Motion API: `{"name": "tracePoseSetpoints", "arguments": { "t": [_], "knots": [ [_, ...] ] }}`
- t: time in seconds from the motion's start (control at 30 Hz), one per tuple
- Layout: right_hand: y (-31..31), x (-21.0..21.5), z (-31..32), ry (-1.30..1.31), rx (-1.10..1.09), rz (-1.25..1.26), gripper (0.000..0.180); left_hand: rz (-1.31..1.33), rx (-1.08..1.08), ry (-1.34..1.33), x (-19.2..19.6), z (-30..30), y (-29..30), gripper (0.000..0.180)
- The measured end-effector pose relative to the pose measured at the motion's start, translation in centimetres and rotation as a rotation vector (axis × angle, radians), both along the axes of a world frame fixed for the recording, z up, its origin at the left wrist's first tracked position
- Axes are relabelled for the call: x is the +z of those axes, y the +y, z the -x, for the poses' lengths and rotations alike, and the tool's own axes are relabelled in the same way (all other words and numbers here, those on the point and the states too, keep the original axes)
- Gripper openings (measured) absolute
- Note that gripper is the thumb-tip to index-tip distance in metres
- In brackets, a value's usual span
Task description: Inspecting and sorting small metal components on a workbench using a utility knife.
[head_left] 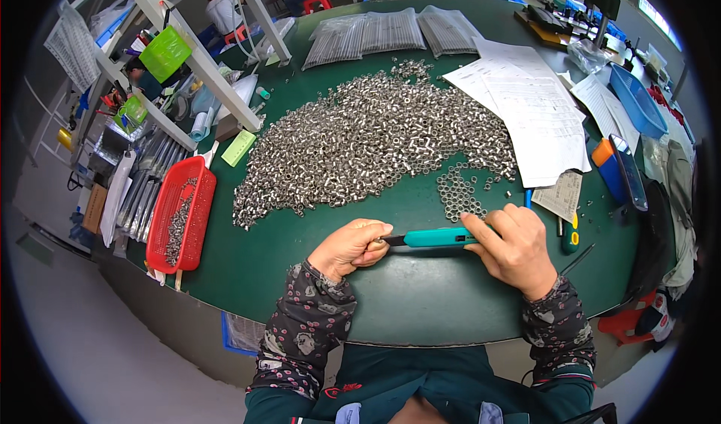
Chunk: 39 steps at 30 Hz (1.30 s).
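My right hand (pixel 517 247) grips a teal-handled utility knife (pixel 435 238), its thumb and forefinger along the handle. The dark blade points left to the fingertips of my left hand (pixel 351 247). Those fingers are closed around a small metal part at the blade's tip, mostly hidden by them. Beyond both hands spreads a large heap of small shiny metal sleeves (pixel 360 138) on the green table (pixel 420 296). A flat cluster of similar rings (pixel 458 193) lies just past my right hand, separate from most of the heap.
At left stands a red plastic basket (pixel 203 206) with some metal parts inside. Bagged rods (pixel 390 32) lie at the far edge. Paper sheets (pixel 533 116), a phone (pixel 629 172) and a yellow-green-handled tool (pixel 571 238) are at right. A shelf post (pixel 203 52) rises at left.
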State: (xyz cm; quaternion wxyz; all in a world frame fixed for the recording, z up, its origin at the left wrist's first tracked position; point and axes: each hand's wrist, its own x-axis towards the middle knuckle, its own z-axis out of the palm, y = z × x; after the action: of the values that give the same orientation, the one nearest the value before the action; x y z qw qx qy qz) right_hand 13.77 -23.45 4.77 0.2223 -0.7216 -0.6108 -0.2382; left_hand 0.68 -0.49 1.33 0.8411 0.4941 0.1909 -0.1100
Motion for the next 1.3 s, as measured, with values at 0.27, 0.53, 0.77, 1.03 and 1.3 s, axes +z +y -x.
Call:
{"name": "tracePoseSetpoints", "arguments": {
  "t": [0.27, 0.53, 0.77, 1.03, 1.3],
  "knots": [
    [-0.3, -1.2, 0.1, 0.431, -0.014, -0.121, 0.032, 0.067, 0.201, -0.247, -1.1, -0.2, -0.1, 0.021],
    [0.0, -2.7, 0.7, 0.761, -0.048, 0.01, 0.028, 0.098, 0.286, -0.402, -1.7, -0.5, -0.1, 0.01],
    [0.3, -3.5, 0.4, 0.841, 0.015, -0.008, 0.029, 0.079, 0.284, -0.427, -2.1, -0.7, -0.2, 0.01],
    [0.3, -2.7, 1.0, 0.528, -0.1, -0.086, 0.027, 0.118, 0.339, -0.411, -2.3, -0.6, -0.1, 0.01],
    [0.3, -2.3, 0.9, 0.349, -0.12, 0.054, 0.03, 0.066, 0.54, -0.323, -1.7, -0.6, 0.1, 0.017]
  ]
}}
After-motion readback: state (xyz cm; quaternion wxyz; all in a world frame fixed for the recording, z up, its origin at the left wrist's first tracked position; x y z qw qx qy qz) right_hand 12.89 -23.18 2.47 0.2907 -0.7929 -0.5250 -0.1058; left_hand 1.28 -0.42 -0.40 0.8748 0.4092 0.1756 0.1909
